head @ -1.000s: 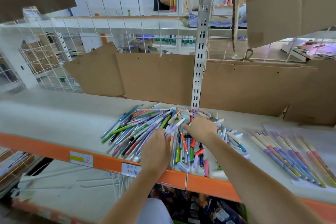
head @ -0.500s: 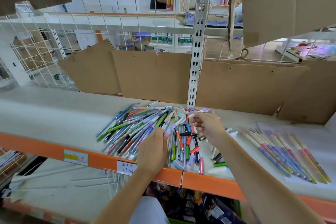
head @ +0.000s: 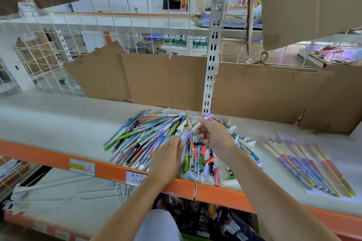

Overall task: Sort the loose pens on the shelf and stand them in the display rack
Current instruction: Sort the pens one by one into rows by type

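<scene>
Pens (head: 148, 139): right hand (head: 213, 137) pinches a lilac pen (head: 191, 132), left hand (head: 166, 160) seemingly gripping its tip.

White shelf (head: 58, 123) with orange front edge, two price labels (head: 82, 169) stuck on it. Heap of loose mixed-colour pens (head: 148, 139) at middle; row of long pastel pens (head: 305, 164) laid parallel at right, apart.

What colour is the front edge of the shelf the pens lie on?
Orange, seen in the head view: the shelf edge runs below the pens.
</scene>
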